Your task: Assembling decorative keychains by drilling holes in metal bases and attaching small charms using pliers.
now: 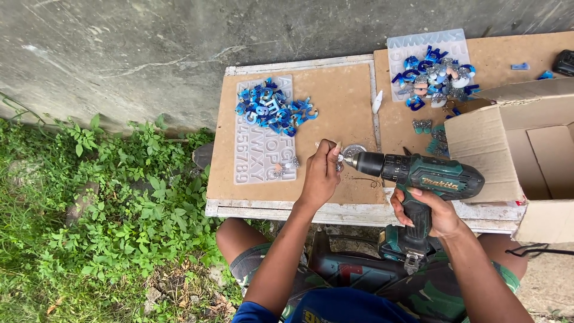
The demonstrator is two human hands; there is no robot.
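Observation:
My right hand (429, 210) grips the handle of a teal and black cordless drill (427, 179), its chuck pointing left. My left hand (321, 172) pinches a small pale resin piece (339, 158) right at the drill's tip, over a brown board (335, 113) on a low white-edged table. Just behind the tip lies a small round silver piece (354, 149). A clear silicone letter mould (263, 143) lies on the board to the left, with a heap of blue resin letters (272, 107) on its upper part.
A second clear mould (427, 45) with blue and silver resin pieces (436, 75) lies at the back right. An open cardboard box (526, 143) stands at the right. A concrete wall is behind, green weeds (113, 209) grow at the left.

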